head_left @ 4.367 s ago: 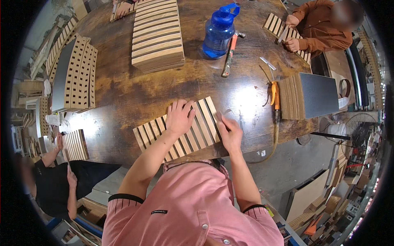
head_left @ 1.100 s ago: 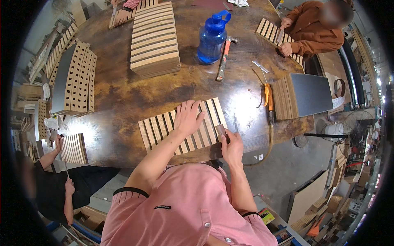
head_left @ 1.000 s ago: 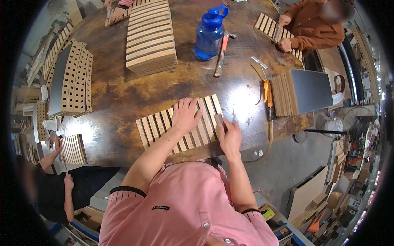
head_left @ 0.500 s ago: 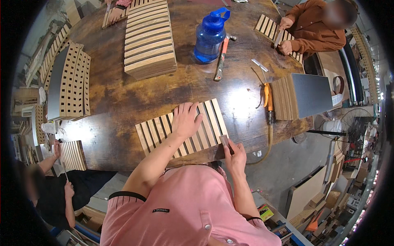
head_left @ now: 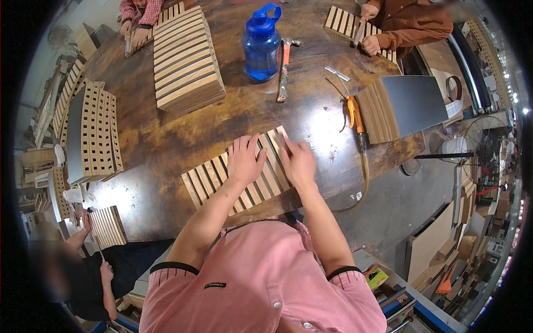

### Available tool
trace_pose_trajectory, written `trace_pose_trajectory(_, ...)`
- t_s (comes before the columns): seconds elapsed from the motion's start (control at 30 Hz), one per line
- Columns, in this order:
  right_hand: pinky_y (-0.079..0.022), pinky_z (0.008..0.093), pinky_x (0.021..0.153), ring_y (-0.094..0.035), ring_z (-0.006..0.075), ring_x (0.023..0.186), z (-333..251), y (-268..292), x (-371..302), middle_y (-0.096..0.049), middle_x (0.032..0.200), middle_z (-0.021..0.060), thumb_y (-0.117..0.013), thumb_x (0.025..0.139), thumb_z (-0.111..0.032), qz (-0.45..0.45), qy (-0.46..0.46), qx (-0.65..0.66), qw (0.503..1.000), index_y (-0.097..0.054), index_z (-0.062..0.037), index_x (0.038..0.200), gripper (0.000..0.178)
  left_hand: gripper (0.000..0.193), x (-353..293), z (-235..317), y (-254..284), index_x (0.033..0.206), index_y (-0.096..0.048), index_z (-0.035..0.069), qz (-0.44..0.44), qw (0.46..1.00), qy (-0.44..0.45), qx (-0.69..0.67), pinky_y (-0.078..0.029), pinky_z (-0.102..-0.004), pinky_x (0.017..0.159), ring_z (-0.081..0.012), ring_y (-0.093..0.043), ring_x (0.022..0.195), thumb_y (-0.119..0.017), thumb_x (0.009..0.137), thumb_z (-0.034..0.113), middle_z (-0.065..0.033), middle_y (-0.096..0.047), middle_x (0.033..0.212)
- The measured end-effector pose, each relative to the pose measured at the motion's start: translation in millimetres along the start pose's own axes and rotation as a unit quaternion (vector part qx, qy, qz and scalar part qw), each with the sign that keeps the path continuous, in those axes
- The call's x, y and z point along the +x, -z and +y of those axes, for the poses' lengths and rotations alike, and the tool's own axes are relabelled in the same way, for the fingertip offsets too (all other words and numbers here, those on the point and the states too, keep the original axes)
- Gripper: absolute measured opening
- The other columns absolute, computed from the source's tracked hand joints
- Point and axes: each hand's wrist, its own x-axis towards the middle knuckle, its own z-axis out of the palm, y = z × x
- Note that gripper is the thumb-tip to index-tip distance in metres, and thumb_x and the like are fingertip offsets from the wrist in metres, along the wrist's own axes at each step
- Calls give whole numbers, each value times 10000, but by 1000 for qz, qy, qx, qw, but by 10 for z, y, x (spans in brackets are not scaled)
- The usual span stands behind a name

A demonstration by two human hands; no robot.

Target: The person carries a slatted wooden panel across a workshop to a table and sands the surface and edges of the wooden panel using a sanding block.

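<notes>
A slatted wooden panel (head_left: 208, 183), pale strips with dark gaps between them, lies at a slant on the table in front of me. My left hand (head_left: 246, 161) rests flat on its middle, fingers stretched out over the slats. At the panel's right end, my right hand (head_left: 300, 164) is closed on a small flat grey-brown block (head_left: 282, 133), pressed along the outermost strip near the far corner. My fingers cover most of the block, so its exact kind is hard to make out.
Beyond the panel stand a tall stack of slatted panels (head_left: 189, 61), a blue water bottle (head_left: 261, 47) and a hammer (head_left: 284, 72). An orange air gun (head_left: 355, 114) with a hose lies beside stacked boards (head_left: 408, 105). Perforated panels (head_left: 97, 133) stand left. Co-workers handle panels around the table.
My right hand has slid the block away from me along the panel's right edge, from the near corner to the far one. My left hand stays on the slats. The view has shifted slightly.
</notes>
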Motion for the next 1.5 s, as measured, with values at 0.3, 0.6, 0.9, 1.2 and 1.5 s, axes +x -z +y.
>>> trace_pose_trajectory(0.3,-521,420,714,-625,301,765,189,952,-1007,-600,805,115,-783,852,-153,-31,-129,59,989,-777,-120,1180,330,522,-21,-34,-57,1438,-533,46,20,1000,0,20,-362,-474,1073,-328,-491,1256,-594,1001,324,-143,-553,1312)
trace_pose_trajectory(0.6,-497,427,692,-579,291,766,91,221,-649,-549,799,74,-795,800,-139,46,1,-32,998,-804,-156,1093,294,511,4,-2,-56,1440,-521,52,4,1000,0,25,-357,-482,1078,-344,-485,1258,-575,1014,330,-149,-547,1310)
trace_pose_trajectory(0.9,-495,453,750,-594,303,814,-39,-347,314,-565,851,71,-758,824,-169,101,50,17,993,-755,-162,1161,337,480,16,-3,-63,1425,-519,36,15,1000,-25,12,-368,-494,1059,-372,-486,1250,-612,1001,241,-179,-542,1313)
trace_pose_trajectory(1.2,-473,401,680,-564,270,706,150,669,-1164,-544,759,65,-810,797,-133,-16,-28,-13,999,-795,-160,1187,391,503,12,-15,-54,1431,-527,50,8,1000,2,13,-360,-495,1070,-350,-488,1259,-594,1001,302,-153,-558,1318)
trace_pose_trajectory(1.5,-472,422,698,-651,299,783,-50,392,-916,-672,870,87,-783,866,-179,-31,-55,58,996,-781,-146,1167,303,510,17,2,-65,1435,-523,42,16,1000,-5,16,-364,-493,1057,-350,-498,1247,-592,1004,306,-158,-563,1309)
